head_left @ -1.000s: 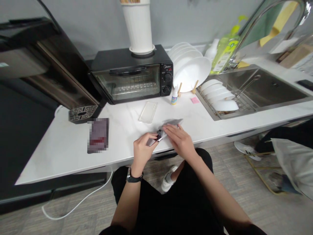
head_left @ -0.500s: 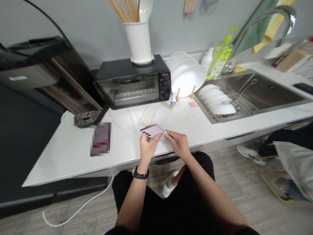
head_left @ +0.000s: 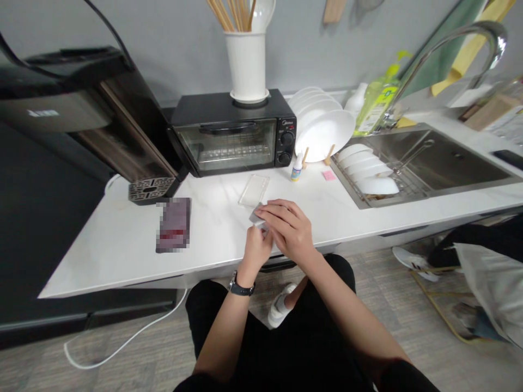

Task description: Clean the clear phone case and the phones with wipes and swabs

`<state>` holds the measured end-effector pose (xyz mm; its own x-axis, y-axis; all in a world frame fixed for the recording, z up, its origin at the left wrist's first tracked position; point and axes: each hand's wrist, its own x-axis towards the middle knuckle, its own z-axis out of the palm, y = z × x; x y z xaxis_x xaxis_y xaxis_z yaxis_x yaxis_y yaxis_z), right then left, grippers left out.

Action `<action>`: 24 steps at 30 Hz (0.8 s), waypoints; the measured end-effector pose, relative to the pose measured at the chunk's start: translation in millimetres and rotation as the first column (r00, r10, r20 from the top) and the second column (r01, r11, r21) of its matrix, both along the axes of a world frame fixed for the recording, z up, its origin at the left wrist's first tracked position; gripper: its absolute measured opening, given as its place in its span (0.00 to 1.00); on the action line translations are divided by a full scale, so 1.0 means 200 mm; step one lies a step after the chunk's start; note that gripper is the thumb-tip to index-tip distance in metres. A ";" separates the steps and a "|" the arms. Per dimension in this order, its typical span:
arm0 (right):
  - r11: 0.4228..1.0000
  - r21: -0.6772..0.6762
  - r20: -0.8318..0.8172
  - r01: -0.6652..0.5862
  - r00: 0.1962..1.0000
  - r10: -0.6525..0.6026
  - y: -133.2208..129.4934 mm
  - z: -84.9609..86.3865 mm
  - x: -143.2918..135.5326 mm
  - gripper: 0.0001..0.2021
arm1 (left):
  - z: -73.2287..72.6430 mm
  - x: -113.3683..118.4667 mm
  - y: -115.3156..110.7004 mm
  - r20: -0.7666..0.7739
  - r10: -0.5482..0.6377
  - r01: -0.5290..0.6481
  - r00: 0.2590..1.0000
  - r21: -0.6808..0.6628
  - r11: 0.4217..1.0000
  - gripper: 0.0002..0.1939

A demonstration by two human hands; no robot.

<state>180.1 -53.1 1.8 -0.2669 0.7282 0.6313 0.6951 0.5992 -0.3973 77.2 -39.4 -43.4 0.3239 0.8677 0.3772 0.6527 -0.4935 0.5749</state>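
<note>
My left hand [head_left: 256, 249] is closed around a phone [head_left: 257, 215] just above the counter's front edge. Only a greyish corner of the phone shows; the rest is covered by my fingers. My right hand [head_left: 292, 231] lies over the phone from the right, fingers together and bent across it. Whether anything small is between those fingers and the phone, I cannot tell. Beyond my hands a clear phone case [head_left: 254, 190] lies flat on the counter. Behind it to the right stands a small spray bottle [head_left: 297, 167], with a pink sticky pad [head_left: 328, 175] beside it.
A dark, partly blurred-out flat object [head_left: 174, 224] lies on the white counter [head_left: 110, 256] to the left. Along the wall stand a black dispenser machine [head_left: 134, 125], a toaster oven [head_left: 235, 144] and racked plates [head_left: 327, 130]. The sink [head_left: 449, 163] holds bowls. Another person's shoe [head_left: 412, 261] shows at right.
My right hand has moved from the phone's right edge to over it, covering most of it. The phone's lilac back and camera lenses, visible before, are now hidden. The view has shifted slightly.
</note>
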 end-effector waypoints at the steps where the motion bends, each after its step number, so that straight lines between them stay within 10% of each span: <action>1: 1.000 0.007 0.029 -0.009 1.000 0.009 0.01 0.00 0.02 0.16 | -0.01 0.00 0.00 0.031 0.029 -0.028 0.999 -0.027 0.999 0.13; 24: 0.999 0.031 0.165 -0.020 0.986 0.015 0.06 0.00 0.09 0.17 | -0.02 0.03 0.06 -0.135 0.004 0.006 0.991 0.071 0.997 0.12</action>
<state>197.4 -40.1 2.5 -0.3819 0.7023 0.6007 0.7388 0.6225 -0.2582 83.5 -27.0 -47.2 0.3770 0.8400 0.3902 0.7216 -0.5305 0.4449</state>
